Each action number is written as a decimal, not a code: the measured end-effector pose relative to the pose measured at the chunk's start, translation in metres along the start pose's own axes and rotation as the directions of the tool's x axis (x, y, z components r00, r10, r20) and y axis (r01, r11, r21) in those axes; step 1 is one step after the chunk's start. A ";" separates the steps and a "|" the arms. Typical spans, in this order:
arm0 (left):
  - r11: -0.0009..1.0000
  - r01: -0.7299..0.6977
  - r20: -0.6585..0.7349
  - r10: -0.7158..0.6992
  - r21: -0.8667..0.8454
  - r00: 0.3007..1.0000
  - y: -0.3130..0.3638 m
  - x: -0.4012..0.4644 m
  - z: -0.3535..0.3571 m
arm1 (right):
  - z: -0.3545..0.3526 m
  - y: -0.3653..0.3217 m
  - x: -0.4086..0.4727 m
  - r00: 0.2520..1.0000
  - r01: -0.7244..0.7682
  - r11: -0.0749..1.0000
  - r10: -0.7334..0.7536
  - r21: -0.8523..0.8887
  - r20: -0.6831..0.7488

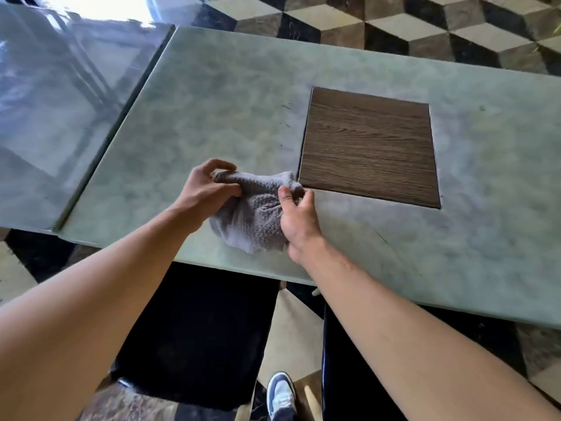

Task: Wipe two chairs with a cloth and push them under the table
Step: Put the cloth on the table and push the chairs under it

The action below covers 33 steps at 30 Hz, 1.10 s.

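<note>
A grey cloth (252, 214) lies bunched on the pale green marbled desk (212, 117), just beside the near left corner of the square wooden inset (368, 147) set into the desk top. Both hands are on it. The left hand (206, 192) grips the cloth's far left end, fingers curled over the top and thumb pressed against the fabric. The right hand (299, 217) pinches the cloth's right edge between thumb and fingertips, at the point closest to the inset's corner. The bulk of the cloth sags between the two hands and reaches toward the desk's near edge.

That near edge runs just this side of the cloth, slanting away to the right of the inset. Left of the inset the desk ends at a straight seam, past which a glossy, reflective desk (54, 101) abuts it. To the right of the inset and beyond it, the marbled surface is bare.

Below the near edge, two dark chairs (197, 329) show as black seats partly tucked under the desk, with a gap between them. A blue and white shoe (280, 396) stands in that gap on the floor (425, 22) of cube-patterned tiles, which also shows beyond the desk's far edge.
</note>
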<state>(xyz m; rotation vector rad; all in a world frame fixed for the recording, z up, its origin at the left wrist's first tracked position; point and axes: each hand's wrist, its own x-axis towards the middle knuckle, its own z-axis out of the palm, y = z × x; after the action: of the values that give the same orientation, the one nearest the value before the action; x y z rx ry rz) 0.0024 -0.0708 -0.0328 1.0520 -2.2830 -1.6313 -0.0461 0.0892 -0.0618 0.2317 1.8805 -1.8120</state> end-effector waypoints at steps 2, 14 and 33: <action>0.971 -0.085 -0.031 0.094 0.224 0.995 -0.009 0.006 -0.002 | 0.012 0.007 0.001 0.999 0.025 0.998 -0.027 -0.058 -0.028; 0.289 -0.453 0.365 0.311 0.844 0.878 -0.063 -0.050 0.039 | 0.001 0.034 -0.014 0.845 0.233 0.374 -0.534 -0.898 -0.003; 0.392 -0.444 0.355 0.281 0.806 0.892 -0.022 -0.193 0.109 | -0.163 0.044 -0.100 0.890 0.313 0.320 -0.428 -0.894 0.159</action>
<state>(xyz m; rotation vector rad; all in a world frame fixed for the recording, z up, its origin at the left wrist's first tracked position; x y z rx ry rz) 0.1023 0.1279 -0.0432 0.3847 -3.2283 -0.2570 0.0204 0.2736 -0.0573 -0.5778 2.8785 -0.6746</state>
